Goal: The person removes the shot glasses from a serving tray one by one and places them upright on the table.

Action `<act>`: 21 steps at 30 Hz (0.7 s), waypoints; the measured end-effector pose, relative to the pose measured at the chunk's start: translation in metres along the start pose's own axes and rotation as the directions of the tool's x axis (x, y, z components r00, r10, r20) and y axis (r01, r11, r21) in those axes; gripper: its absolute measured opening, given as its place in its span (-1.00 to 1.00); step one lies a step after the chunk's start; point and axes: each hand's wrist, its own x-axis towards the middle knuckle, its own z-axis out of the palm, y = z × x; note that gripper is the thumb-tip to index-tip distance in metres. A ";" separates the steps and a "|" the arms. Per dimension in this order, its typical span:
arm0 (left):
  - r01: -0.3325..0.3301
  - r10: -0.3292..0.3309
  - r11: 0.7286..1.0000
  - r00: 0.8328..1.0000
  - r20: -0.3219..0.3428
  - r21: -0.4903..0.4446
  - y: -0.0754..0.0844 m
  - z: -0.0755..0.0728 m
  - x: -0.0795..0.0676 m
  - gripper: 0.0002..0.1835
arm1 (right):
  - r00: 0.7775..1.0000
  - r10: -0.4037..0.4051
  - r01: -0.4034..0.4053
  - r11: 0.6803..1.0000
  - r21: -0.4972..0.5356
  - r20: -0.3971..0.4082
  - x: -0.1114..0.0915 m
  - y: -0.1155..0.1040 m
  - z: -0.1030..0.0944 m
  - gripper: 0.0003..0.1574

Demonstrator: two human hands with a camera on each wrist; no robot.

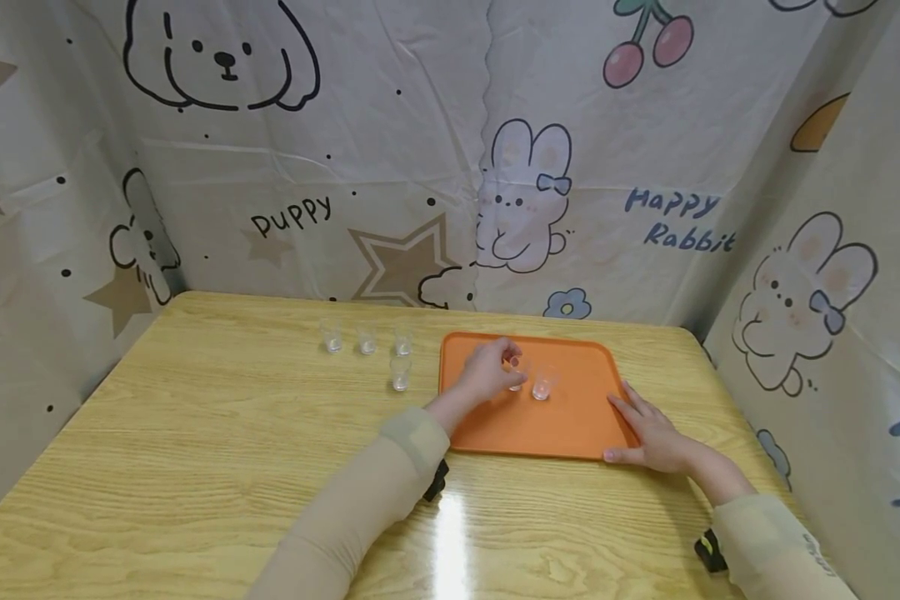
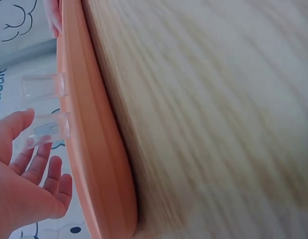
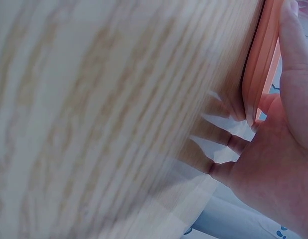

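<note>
My left hand (image 1: 489,371) curves thumb and fingers round a clear cup (image 2: 50,128) standing on the orange tray (image 1: 570,429), which sits toward the table's (image 1: 195,467) far right corner. Second cup (image 1: 542,387) just to its right. My right hand (image 1: 656,437) is spread wide, touching the tray's near right corner. Left of the tray: three cups (image 1: 367,341) lined up near the table's far edge, a single cup (image 1: 400,377) in front of the rightmost.

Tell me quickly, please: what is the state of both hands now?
Left hand: closed around a clear cup.
Right hand: open, touching the edge of the orange tray.
</note>
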 end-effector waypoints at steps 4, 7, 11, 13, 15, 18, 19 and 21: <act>0.011 -0.010 1.000 1.000 -0.006 0.008 0.001 0.000 -0.001 -0.68 | 1.000 -0.008 0.008 1.000 -0.009 -0.004 0.000 0.001 0.000 0.23; 0.012 -0.012 1.000 1.000 0.001 0.002 0.003 -0.004 -0.004 -0.67 | 1.000 -0.014 0.014 1.000 -0.009 -0.009 0.000 0.000 0.000 0.23; 0.012 -0.012 1.000 1.000 0.017 -0.022 0.007 -0.015 -0.009 -0.64 | 1.000 -0.016 0.016 1.000 -0.005 -0.012 0.000 0.000 -0.001 0.22; 0.010 -0.010 0.999 1.000 0.023 -0.037 0.009 -0.022 -0.012 -0.62 | 1.000 -0.015 0.014 1.000 -0.005 -0.011 0.000 0.000 -0.001 0.22; 0.002 -0.001 0.999 1.000 0.024 -0.047 0.012 -0.030 -0.014 -0.62 | 1.000 -0.013 0.013 1.000 -0.005 -0.010 0.000 0.000 -0.001 0.22; -0.011 0.014 0.996 1.000 0.028 -0.088 0.016 -0.043 -0.019 -0.62 | 1.000 -0.011 0.011 1.000 -0.004 -0.008 0.000 0.000 -0.001 0.22; -0.006 0.009 0.995 1.000 0.028 -0.099 0.018 -0.048 -0.022 -0.63 | 1.000 -0.011 0.011 1.000 -0.005 -0.008 0.000 0.000 -0.001 0.22; -0.012 0.015 0.994 1.000 0.025 -0.108 0.021 -0.058 -0.026 -0.65 | 1.000 -0.012 0.012 1.000 -0.003 -0.009 0.000 0.000 -0.001 0.23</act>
